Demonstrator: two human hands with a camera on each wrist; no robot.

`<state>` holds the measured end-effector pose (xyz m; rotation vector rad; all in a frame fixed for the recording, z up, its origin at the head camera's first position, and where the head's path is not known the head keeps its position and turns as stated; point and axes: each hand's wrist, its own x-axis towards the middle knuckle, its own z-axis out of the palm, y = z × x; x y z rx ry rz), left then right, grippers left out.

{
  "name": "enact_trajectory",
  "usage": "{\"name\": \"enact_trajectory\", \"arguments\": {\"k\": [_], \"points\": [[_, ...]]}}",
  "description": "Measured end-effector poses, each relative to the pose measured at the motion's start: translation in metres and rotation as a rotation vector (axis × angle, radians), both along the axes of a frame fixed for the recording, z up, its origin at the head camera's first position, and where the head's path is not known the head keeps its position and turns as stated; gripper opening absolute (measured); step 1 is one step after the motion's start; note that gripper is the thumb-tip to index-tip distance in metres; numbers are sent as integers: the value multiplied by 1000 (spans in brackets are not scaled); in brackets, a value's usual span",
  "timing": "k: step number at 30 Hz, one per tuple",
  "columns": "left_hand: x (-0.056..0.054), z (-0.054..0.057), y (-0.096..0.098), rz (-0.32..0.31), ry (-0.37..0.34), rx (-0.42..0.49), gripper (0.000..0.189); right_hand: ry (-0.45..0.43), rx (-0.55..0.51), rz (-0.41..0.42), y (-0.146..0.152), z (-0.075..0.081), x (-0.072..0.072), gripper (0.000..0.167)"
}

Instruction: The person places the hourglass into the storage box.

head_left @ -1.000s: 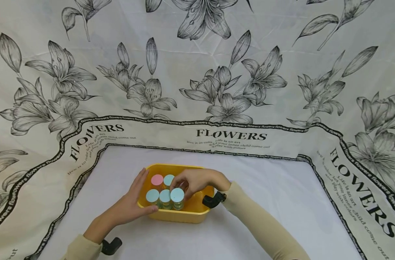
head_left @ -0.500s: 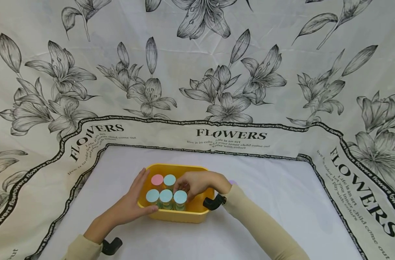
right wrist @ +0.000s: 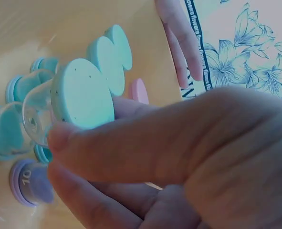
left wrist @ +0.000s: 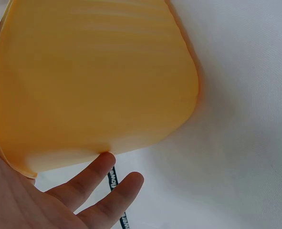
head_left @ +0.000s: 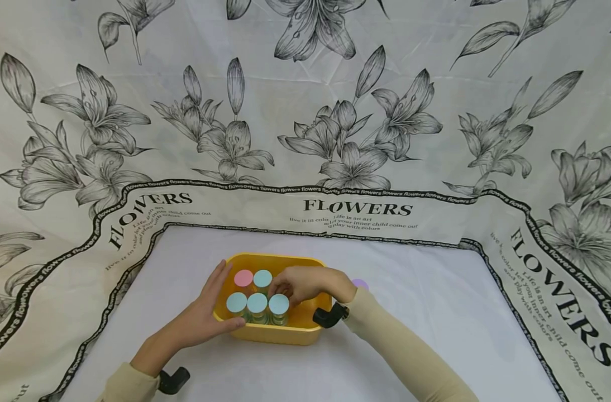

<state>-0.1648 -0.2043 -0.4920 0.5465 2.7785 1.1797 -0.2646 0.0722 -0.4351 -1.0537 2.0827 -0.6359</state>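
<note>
A yellow plastic basin (head_left: 277,334) holds several small clear jars with round lids, mostly mint, one pink (head_left: 243,278). My left hand (head_left: 205,307) grips the basin's left end, thumb over the front rim and fingers spread along the side. In the left wrist view, one fingertip (left wrist: 107,160) touches the outer wall. My right hand (head_left: 300,285) reaches into the basin and pinches the rightmost front jar, whose mint lid (head_left: 278,304) faces up. The right wrist view shows the thumb against that clear jar (right wrist: 38,112), just below its lid; the other fingers are partly hidden behind it.
A purple round thing (head_left: 359,284) shows on the white tabletop (head_left: 411,335) behind the right wrist. Deeper in the basin lies a purple piece marked 10 (right wrist: 31,183), near more mint ones. A flower-printed cloth (head_left: 335,134) hangs behind the table.
The right hand has shifted slightly right with the front jar, leaving a small gap beside its neighbour, and then stays nearly still. The left hand keeps its place on the basin.
</note>
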Motion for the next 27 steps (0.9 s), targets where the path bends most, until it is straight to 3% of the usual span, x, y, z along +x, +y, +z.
{"name": "enact_trajectory", "arguments": {"k": [5, 11, 20, 27], "points": [[1, 1, 1, 2, -6, 3, 117, -14, -33, -22, 8, 7, 0, 39], [0, 2, 1, 4, -1, 1, 118, -96, -172, -75, 23, 19, 0, 37], [0, 2, 1, 11, 6, -9, 118, 118, -355, -208, 57, 38, 4, 41], [0, 2, 2, 8, 8, -3, 119, 237, -493, -398, 87, 31, 19, 46]]}}
